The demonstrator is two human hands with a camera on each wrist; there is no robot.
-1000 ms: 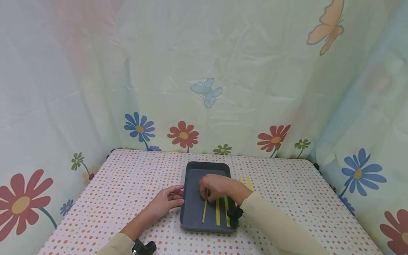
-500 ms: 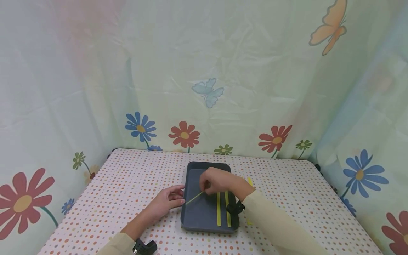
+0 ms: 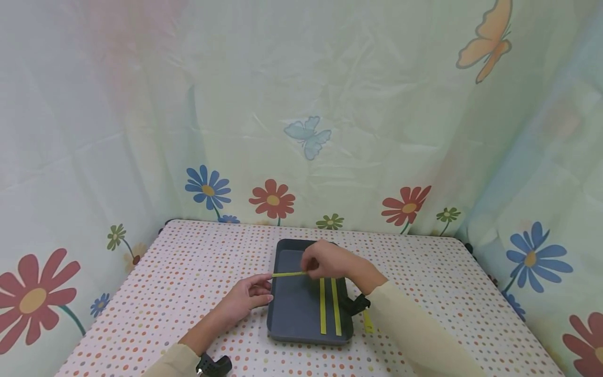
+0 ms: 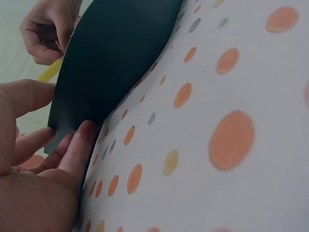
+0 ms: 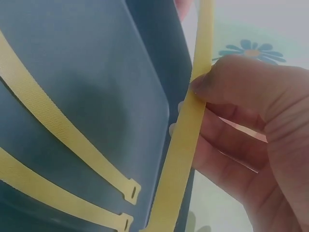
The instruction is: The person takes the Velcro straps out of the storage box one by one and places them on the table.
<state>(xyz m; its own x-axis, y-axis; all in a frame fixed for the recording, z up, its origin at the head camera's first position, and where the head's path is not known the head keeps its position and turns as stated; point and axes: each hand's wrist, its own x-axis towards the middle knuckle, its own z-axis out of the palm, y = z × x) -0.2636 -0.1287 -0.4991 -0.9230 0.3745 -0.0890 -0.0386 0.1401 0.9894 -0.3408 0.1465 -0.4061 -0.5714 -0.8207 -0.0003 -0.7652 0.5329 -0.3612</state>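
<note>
In the head view my right hand (image 3: pixel 327 261) is over the far part of a dark grey rectangular tray (image 3: pixel 292 319). It pinches a flat yellow cable tie (image 3: pixel 288 274), which stretches sideways toward the tray's left rim. The right wrist view shows the thumb on the tie (image 5: pixel 178 164), with fingers behind it. Two more yellow ties (image 3: pixel 322 309), with slotted heads in the right wrist view, lie lengthwise in the tray's right half. My left hand (image 3: pixel 245 298) is at the tray's left side, its fingertips against the outer wall (image 4: pixel 111 48) in the left wrist view.
Beside the tray, on the right, a yellow strip (image 3: pixel 368 320) lies on the dotted tablecloth (image 3: pixel 212 256), partly hidden by the right wrist. A curtain (image 3: pixel 377 104) printed with flowers and butterflies surrounds the table's back and sides.
My right hand has lifted the leftmost tie from the tray floor, moving away and slightly right. The tie has swung from lengthwise to crosswise. My left hand has stayed put.
</note>
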